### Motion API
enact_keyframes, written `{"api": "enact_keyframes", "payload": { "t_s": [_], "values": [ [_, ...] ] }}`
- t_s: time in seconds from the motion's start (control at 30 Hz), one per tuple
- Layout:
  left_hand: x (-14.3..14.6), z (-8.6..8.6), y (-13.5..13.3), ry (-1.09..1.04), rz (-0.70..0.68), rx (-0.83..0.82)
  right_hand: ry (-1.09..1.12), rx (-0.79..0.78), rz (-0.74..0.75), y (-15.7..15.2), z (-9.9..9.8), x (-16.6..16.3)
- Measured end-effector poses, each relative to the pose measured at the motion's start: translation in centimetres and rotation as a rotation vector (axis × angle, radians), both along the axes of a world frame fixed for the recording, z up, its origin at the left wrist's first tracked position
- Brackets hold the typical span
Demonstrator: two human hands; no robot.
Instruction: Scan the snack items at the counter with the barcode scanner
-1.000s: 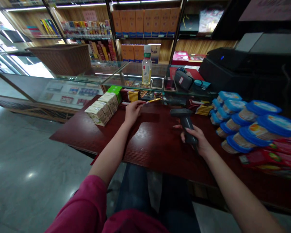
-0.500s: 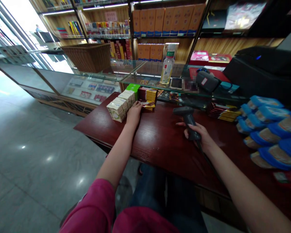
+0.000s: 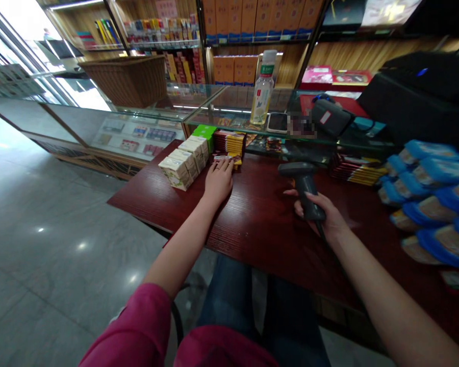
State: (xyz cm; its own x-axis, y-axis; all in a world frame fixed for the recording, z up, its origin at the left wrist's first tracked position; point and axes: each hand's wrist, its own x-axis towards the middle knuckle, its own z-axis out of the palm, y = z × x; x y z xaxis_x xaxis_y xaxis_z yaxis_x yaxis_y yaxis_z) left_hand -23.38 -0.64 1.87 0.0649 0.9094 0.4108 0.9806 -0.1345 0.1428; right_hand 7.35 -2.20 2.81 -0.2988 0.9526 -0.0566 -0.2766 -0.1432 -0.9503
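Note:
My left hand lies flat on the dark red wooden counter, fingers stretched out. Its fingertips touch a thin yellow-and-red packet lying in front of a stack of similar packets. A row of cream boxes sits just left of that hand. My right hand is wrapped round the handle of a black barcode scanner, which stands upright on the counter with its head pointing left.
A glass display counter behind carries a drink bottle, a phone and a black pouch. Blue-lidded tubs pile up at right, a black till unit behind them. More packets lie by the tubs.
My left hand carried the thin yellow packet from mid-counter left to the stack and laid it down; the fingers have flattened. The right hand keeps hold of the scanner. The view swung left.

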Motion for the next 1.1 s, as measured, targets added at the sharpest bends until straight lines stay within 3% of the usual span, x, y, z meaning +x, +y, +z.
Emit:
{"api": "enact_keyframes", "payload": {
  "t_s": [0.2, 0.5, 0.67, 0.83, 0.97, 1.1],
  "values": [
    [-0.5, -0.4, 0.5, -0.113, -0.112, -0.052, 0.017, 0.005, -0.002, 0.1, -0.3, 0.2],
    [-1.8, -0.7, 1.5, -0.067, 0.036, -0.011, -0.015, 0.037, -0.027, -0.2, 0.1, 0.0],
    [-1.3, -0.9, 1.6, -0.075, 0.054, 0.027, -0.082, 0.078, -0.010, -0.2, 0.2, -0.1],
    [-1.1, -0.5, 1.5, -0.089, 0.062, 0.030, 0.018, 0.065, -0.061, -0.3, 0.2, -0.2],
    [0.0, 0.2, 0.8, -0.065, -0.013, 0.082, 0.063, 0.093, -0.161, -0.5, 0.6, 0.8],
    [4.1, 0.4, 0.8, -0.020, -0.209, 0.099, -0.039, 0.201, -0.247, -1.2, 0.6, 4.1]
  ]
}}
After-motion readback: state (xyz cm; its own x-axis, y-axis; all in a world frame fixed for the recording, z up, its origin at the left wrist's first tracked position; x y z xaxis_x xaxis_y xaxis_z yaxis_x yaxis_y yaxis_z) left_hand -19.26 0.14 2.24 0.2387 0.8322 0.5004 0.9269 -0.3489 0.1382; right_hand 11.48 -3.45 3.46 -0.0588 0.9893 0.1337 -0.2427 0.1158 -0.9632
